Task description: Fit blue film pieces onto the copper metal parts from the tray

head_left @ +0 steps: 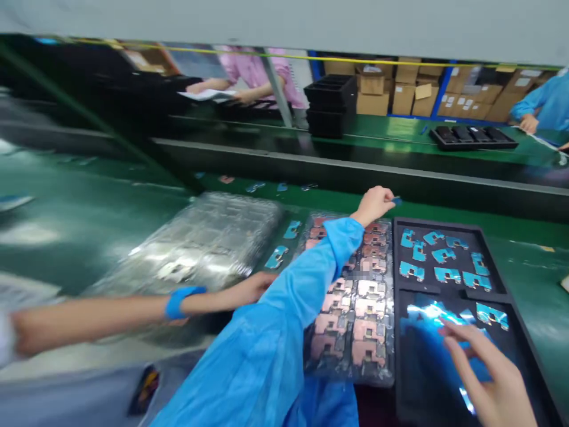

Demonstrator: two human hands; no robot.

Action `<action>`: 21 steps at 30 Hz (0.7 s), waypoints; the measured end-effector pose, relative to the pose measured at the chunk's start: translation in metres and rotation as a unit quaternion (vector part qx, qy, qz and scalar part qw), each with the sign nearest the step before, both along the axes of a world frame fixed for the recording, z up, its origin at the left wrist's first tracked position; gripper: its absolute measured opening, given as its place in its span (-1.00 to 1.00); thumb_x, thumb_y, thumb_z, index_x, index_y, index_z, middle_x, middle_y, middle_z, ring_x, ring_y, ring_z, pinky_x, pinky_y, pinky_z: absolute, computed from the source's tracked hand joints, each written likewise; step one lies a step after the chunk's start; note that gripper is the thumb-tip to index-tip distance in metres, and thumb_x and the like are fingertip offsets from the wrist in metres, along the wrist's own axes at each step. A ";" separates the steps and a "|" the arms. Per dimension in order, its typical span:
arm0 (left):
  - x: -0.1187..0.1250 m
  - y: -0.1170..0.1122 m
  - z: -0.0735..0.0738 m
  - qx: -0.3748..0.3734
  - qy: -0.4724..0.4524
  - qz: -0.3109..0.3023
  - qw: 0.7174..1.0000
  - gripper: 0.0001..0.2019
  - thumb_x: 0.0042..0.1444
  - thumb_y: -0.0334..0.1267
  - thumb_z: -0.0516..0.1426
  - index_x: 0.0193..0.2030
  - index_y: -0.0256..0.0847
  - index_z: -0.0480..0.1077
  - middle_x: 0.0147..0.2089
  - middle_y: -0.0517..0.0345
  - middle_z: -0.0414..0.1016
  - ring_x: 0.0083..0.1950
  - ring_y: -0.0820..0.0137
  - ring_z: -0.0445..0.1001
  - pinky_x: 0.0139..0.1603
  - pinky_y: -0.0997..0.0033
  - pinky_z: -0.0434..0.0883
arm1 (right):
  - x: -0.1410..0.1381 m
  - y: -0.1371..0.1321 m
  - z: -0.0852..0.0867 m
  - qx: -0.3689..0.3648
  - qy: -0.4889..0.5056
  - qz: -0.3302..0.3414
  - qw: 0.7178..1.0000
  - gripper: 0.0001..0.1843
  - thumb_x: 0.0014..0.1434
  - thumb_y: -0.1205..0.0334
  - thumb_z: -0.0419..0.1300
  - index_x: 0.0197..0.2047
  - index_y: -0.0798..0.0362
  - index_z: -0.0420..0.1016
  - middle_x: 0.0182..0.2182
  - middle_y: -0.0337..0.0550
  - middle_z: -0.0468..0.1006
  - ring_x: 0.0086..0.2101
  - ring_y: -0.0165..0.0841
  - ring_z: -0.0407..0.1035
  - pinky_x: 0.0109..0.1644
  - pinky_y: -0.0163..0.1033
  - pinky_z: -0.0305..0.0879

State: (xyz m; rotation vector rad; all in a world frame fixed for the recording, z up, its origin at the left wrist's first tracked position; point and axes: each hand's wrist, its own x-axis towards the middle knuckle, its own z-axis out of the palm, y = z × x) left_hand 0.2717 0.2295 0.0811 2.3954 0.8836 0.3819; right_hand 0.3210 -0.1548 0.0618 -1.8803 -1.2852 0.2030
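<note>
Left hand (374, 206): fingertips pinch a blue piece (397, 201) near the far end of the clear tray (389, 332) of pink parts (359, 329). Right hand (495, 373): above the black tray (418, 385), grip unclear. Blue parts (475, 280) occupy its far compartment.

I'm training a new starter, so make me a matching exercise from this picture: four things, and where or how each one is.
1. Left hand
2. Right hand
3. Wristband
4. Boxes

A. On a co-worker's arm
B. On shelves
C. Above the black tray
D. Pinching a small blue piece

Pairs: 1-D; 2-C; 3-A; 4-B
</note>
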 end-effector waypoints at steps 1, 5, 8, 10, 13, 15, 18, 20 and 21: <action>-0.011 -0.023 0.008 -0.014 -0.023 -0.007 1.000 -0.85 0.40 -0.30 0.25 0.02 -0.26 0.61 0.02 -0.03 0.70 0.07 0.24 0.66 0.12 0.32 0.52 | -0.003 0.009 0.001 0.011 0.031 -0.041 0.999 -0.62 0.44 -0.09 0.30 0.15 -0.07 0.69 -0.06 -0.09 0.77 -0.23 -0.27 0.70 -0.19 -0.37 0.63; -0.068 -0.129 0.029 -0.170 -0.164 -0.131 0.963 -0.80 0.32 -0.13 0.33 -0.08 -0.22 0.62 -0.15 0.14 0.72 -0.11 0.34 0.67 -0.10 0.45 0.48 | -0.019 0.039 0.001 0.053 0.209 -0.124 0.968 -0.25 0.32 -0.23 0.38 0.42 0.02 0.50 0.12 0.06 0.69 -0.05 -0.11 0.66 -0.03 -0.16 0.63; -0.106 -0.188 0.029 -0.214 -0.194 -0.132 0.948 -0.83 0.34 -0.17 0.29 -0.07 -0.21 0.62 -0.19 0.15 0.69 -0.18 0.35 0.63 -0.17 0.44 0.44 | -0.033 0.048 -0.009 0.072 0.273 -0.183 0.942 -0.25 0.17 -0.24 0.52 0.23 0.11 0.66 -0.04 0.07 0.73 -0.16 -0.10 0.63 0.01 -0.06 0.60; -0.125 -0.209 0.026 -0.193 -0.199 -0.077 0.958 -0.86 0.34 -0.23 0.26 -0.08 -0.22 0.62 -0.21 0.15 0.68 -0.21 0.36 0.61 -0.17 0.41 0.43 | -0.041 0.048 -0.017 0.081 0.291 -0.198 0.932 -0.32 0.12 -0.21 0.56 0.11 0.13 0.71 -0.12 0.03 0.74 -0.27 -0.17 0.59 -0.04 -0.07 0.59; -0.145 -0.225 0.022 -0.174 -0.215 -0.014 0.961 -0.86 0.35 -0.24 0.28 -0.08 -0.23 0.65 -0.19 0.12 0.70 -0.18 0.34 0.62 -0.07 0.37 0.48 | -0.049 0.044 -0.026 0.078 0.322 -0.143 0.933 -0.43 0.12 -0.14 0.59 0.02 0.11 0.73 -0.15 -0.03 0.75 -0.33 -0.25 0.57 -0.14 -0.15 0.58; -0.161 -0.233 0.020 -0.156 -0.241 0.007 0.958 -0.85 0.37 -0.22 0.29 -0.05 -0.20 0.67 -0.14 0.08 0.72 -0.11 0.31 0.65 0.02 0.34 0.52 | -0.049 0.039 -0.030 0.064 0.335 -0.094 0.935 -0.49 0.14 -0.10 0.59 0.00 0.10 0.74 -0.09 -0.01 0.76 -0.27 -0.21 0.61 -0.14 -0.16 0.61; -0.200 -0.245 0.015 -0.092 -0.316 0.086 0.940 -0.86 0.41 -0.25 0.25 -0.09 -0.17 0.68 -0.10 0.05 0.74 -0.07 0.28 0.68 0.05 0.31 0.55 | -0.035 0.028 -0.044 0.061 0.332 -0.067 0.939 -0.55 0.14 -0.01 0.60 -0.02 0.09 0.73 -0.09 0.01 0.77 -0.23 -0.12 0.64 -0.17 -0.10 0.65; -0.238 -0.249 0.002 -0.017 -0.349 0.212 0.913 -0.82 0.44 -0.26 0.21 -0.16 -0.17 0.66 -0.16 0.06 0.74 -0.12 0.29 0.68 0.00 0.31 0.56 | -0.018 0.021 -0.057 0.088 0.345 -0.072 0.932 -0.58 0.05 0.07 0.65 -0.10 0.07 0.73 -0.22 -0.06 0.77 -0.32 -0.15 0.62 -0.25 -0.09 0.64; -0.259 -0.249 -0.008 0.036 -0.343 0.293 0.892 -0.79 0.45 -0.26 0.18 -0.19 -0.16 0.64 -0.19 0.07 0.72 -0.16 0.30 0.67 -0.02 0.31 0.56 | -0.009 0.019 -0.064 0.100 0.360 -0.070 0.925 -0.59 0.01 0.11 0.67 -0.12 0.06 0.73 -0.26 -0.08 0.76 -0.35 -0.16 0.62 -0.27 -0.10 0.64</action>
